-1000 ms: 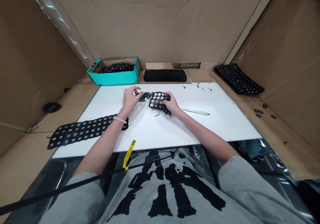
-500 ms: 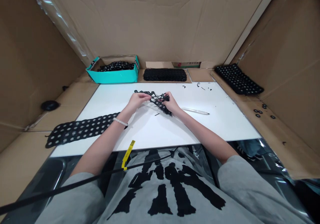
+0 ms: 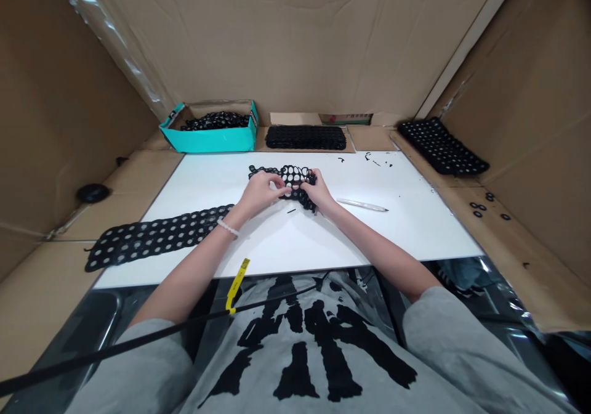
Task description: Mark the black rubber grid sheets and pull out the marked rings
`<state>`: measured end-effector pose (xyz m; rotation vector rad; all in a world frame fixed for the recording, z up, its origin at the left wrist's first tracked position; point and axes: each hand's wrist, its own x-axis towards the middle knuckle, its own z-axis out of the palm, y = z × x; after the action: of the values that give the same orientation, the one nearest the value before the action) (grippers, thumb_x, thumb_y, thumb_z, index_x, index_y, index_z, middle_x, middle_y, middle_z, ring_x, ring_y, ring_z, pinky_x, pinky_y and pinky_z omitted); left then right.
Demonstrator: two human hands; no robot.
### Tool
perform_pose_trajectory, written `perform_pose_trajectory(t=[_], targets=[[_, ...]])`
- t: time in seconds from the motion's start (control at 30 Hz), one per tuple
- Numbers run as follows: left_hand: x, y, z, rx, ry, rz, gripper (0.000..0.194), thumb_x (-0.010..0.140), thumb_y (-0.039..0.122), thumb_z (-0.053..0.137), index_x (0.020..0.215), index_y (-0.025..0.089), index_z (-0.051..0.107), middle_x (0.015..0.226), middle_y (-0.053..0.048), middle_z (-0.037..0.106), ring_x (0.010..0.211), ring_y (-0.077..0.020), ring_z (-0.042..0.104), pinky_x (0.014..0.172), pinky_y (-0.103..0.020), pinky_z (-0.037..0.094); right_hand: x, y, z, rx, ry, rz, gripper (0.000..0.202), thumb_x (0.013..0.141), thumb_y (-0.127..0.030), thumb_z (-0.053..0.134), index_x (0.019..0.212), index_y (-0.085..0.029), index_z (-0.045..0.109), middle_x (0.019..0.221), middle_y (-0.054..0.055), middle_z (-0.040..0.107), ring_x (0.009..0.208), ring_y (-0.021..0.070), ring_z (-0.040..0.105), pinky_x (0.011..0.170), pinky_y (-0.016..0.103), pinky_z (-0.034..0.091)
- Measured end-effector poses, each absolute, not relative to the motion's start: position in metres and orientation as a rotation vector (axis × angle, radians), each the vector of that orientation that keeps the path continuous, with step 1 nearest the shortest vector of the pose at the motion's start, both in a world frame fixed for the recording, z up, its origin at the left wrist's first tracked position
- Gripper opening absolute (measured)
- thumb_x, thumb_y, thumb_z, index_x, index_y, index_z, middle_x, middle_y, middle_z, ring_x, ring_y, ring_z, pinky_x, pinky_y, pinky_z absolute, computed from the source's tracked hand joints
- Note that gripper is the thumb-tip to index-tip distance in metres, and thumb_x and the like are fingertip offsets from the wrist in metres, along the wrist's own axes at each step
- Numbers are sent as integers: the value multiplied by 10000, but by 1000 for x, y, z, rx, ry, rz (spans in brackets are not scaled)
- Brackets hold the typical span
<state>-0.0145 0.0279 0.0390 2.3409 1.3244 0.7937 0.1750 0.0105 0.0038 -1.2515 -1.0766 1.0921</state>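
Perforated black sheet (image 3: 295,174) at twelve o'clock on white board (image 3: 277,241). Your right hand (image 3: 322,191) pinches its three-o'clock edge; left hand (image 3: 260,192) at nine, grip unclear. Step seems fingertip picking; next move needs steady right hold.

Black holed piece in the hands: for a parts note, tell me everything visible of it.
The black holed piece looks like a floppy net of joined rings, perhaps rubber, with rows of round openings. It is bunched unevenly over the white board, part stretching left behind the left hand. The right hand grips its right side; the left is at its left portion, but whether it pinches it is unclear.
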Motion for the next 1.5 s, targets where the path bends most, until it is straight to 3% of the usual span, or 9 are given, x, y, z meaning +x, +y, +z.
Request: perform_pose_trajectory(t=[0.33, 0.5, 0.63, 0.8, 0.93, 1.0, 1.2, 1.37, 1.5], targets=[[-5, 22, 33, 2125, 1259, 844, 307, 720, 443, 722, 835, 161, 761, 852, -63, 743, 808, -223, 619, 746, -306, 454, 170, 6, 11, -1204, -1001, 1234, 486, 643, -452, 709, 1006, -259, 450, 930, -14, 613, 919, 192, 596, 866, 345, 490], [-10, 26, 32, 1914, 1120, 666, 382, 774, 516, 663, 820, 149, 758, 726, -34, 691, 641, -154, 546, 601, -265, 395, 174, 8, 8, -1270, -1134, 1127, 387, 675, -381, 670, 984, -264, 469, 906, -21, 608, 928, 195, 592, 917, 374, 498], [-16, 38, 23, 1784, 1223, 761, 367, 753, 495, 666, 768, 137, 747, 674, -31, 665, 587, -144, 510, 572, -268, 365, 173, 9, 3, -1236, -1214, 1126, 331, 688, -337, 655, 946, -268, 460, 870, -28, 612, 907, 200, 610, 872, 384, 528], [-37, 61, 14, 1906, 1601, 1040, 306, 857, 366, 541, 841, 169, 775, 871, -94, 729, 828, -251, 601, 767, -358, 443, 174, 13, -8, -1257, -1180, 1203, 340, 665, -305, 654, 930, -269, 444, 841, -13, 625, 827, 214, 627, 742, 383, 548], [-42, 60, 14, 2183, 1914, 880, 368, 903, 310, 521, 1209, 259, 720, 1297, -152, 616, 1155, -381, 470, 919, -514, 387, 177, 16, -10, -1258, -1158, 1199, 367, 672, -336, 646, 972, -277, 444, 853, -13, 625, 815, 211, 624, 735, 378, 538], [-35, 50, 19, 2291, 1847, 853, 415, 912, 318, 528, 1302, 259, 657, 1350, -153, 577, 1182, -388, 440, 933, -526, 376, 177, 16, -9, -1279, -1165, 1157, 377, 671, -352, 652, 980, -274, 451, 872, -16, 623, 846, 207, 618, 777, 375, 532], [-5, 18, 36, 2399, 1248, 761, 255, 835, 444, 667, 928, 215, 729, 939, -51, 733, 948, -267, 571, 892, -402, 414, 172, 14, -4, -1310, -1158, 1091, 381, 681, -441, 667, 945, -255, 465, 869, -31, 605, 906, 189, 593, 918, 362, 475], [0, 13, 31, 2320, 1239, 844, 212, 776, 392, 722, 858, 200, 694, 884, -38, 729, 872, -238, 600, 828, -361, 437, 170, 9, 5, -1190, -1100, 1262, 435, 699, -514, 675, 950, -256, 432, 865, -31, 631, 914, 184, 621, 885, 351, 493], [-7, 17, 32, 2398, 1314, 911, 188, 793, 356, 704, 896, 200, 682, 934, -58, 724, 945, -262, 590, 843, -371, 441, 174, 5, 13, -1140, -1084, 1379, 573, 567, -340, 785, 1002, -252, 423, 894, -35, 657, 921, 190, 639, 900, 368, 510]])
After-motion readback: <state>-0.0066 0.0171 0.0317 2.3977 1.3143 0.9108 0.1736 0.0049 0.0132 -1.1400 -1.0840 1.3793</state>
